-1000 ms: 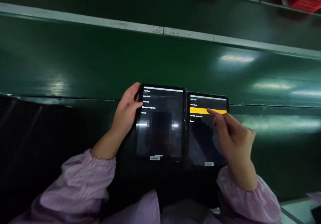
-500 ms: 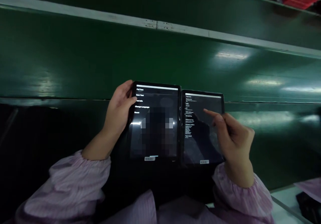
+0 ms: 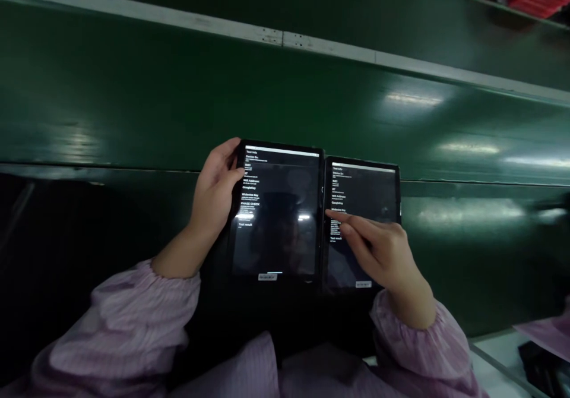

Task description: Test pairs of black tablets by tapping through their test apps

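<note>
Head cam, L hand (image 3: 212,196) tablet edge (image 3: 232,231), R fingers (image 3: 345,223) 2nd tablet (image 3: 365,190)

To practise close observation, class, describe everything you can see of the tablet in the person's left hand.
The tablet is a flat, black-framed slate with a glossy screen. The screen shows a dark page of small white text headed Test Info, with lines such as BT and Test result, crossed by bright glare. A small pale label sits on the frame below the screen. The left hand holds the tablet's left edge, and its right edge sits close beside a second tablet.
</note>
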A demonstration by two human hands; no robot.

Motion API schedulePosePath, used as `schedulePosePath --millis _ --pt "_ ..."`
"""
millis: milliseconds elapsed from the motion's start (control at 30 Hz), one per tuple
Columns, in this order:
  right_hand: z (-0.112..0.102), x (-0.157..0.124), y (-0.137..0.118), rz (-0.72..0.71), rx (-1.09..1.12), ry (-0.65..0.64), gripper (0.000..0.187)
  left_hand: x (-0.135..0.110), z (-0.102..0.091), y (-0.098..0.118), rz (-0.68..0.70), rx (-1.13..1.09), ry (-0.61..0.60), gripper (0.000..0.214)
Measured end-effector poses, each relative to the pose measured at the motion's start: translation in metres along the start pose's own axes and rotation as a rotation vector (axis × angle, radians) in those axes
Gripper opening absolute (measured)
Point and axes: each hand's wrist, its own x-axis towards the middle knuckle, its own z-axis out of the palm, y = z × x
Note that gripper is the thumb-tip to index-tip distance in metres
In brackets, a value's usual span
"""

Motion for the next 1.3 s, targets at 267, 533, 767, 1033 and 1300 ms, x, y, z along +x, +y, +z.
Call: schedulePosePath --millis 267,533,767,1033,1300 --pt "-0.012 -0.008 0.011 0.116 -0.105 0.275 0.044 0.001 -0.001 -0.001 -0.013 -0.014 -0.027 0.053" --pt "-0.013 -0.007 0.008 0.236 -0.085 0.312 0.044 -0.003 -0.002 -0.004 0.075 0.195 -0.121 0.071" --pt "-0.014 0.008 0.017 0.258 -0.082 0.234 0.043 0.003 -0.002 -0.004 0.085 0.051 -0.053 0.049" --pt "-0.013 0.005 0.023 0.29 -0.085 0.29 0.04 0.011 0.003 0.0 0.039 0.004 0.012 0.042" --pt "-0.018 -0.008 0.016 0.366 -0.059 0.386 0.045 0.02 0.003 -0.006 -0.005 0.072 0.009 0.045"
